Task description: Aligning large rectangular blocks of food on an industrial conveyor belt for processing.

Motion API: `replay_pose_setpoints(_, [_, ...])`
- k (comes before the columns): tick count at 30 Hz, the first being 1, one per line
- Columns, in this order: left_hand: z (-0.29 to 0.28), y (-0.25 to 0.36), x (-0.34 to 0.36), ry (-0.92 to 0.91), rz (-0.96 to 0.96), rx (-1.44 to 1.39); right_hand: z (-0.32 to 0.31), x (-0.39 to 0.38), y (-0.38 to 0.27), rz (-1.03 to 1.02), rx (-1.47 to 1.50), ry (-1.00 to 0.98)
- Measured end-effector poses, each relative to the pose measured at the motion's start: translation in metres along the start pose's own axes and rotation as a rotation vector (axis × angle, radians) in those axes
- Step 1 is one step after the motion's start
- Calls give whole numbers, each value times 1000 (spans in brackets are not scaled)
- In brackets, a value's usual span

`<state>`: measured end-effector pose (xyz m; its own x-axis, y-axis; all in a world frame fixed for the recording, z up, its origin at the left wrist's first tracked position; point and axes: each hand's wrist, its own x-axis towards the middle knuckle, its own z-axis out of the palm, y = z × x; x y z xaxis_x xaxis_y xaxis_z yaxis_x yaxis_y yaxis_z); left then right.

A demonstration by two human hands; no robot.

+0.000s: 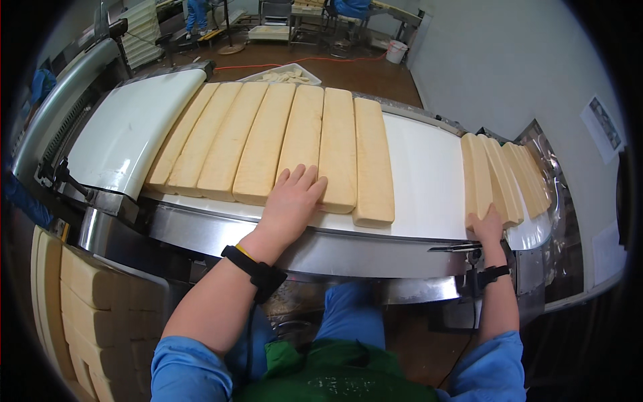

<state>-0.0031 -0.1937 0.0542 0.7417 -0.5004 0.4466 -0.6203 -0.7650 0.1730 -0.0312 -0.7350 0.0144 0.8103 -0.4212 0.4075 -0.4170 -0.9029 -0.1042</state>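
Several long, pale yellow loaf-like blocks (268, 144) lie side by side across a white conveyor belt (422, 167). My left hand (292, 204) rests with spread fingers on the near ends of two middle blocks. At the right end of the belt, my right hand (487, 226) grips the near end of a pale yellow block (477, 174), fingers and thumb around it. Several more blocks (522, 167) lean close together just beyond that one. Between the two groups shows a stretch of white belt. Each wrist wears a black strap.
A metal rail (321, 253) runs along the belt's near edge. Another white belt section (127, 134) adjoins at left. More blocks are stacked (100, 301) at lower left. Behind the belt are a white tray of pale pieces (284, 74), an orange cord and a white bucket (396, 51).
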Motion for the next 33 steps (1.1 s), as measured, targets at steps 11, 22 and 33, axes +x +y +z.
replay_pose_setpoints(11, [5,-7,-8,30,29,56,-3,47,97,150,-165,4])
replay_pose_setpoints(22, [-4,-6,-7,0,-23,21,-10,54,88,677,868,-334])
replay_pose_setpoints(33, [-7,0,-5,31,-9,-113,-9,8,-60,-375,576,-348])
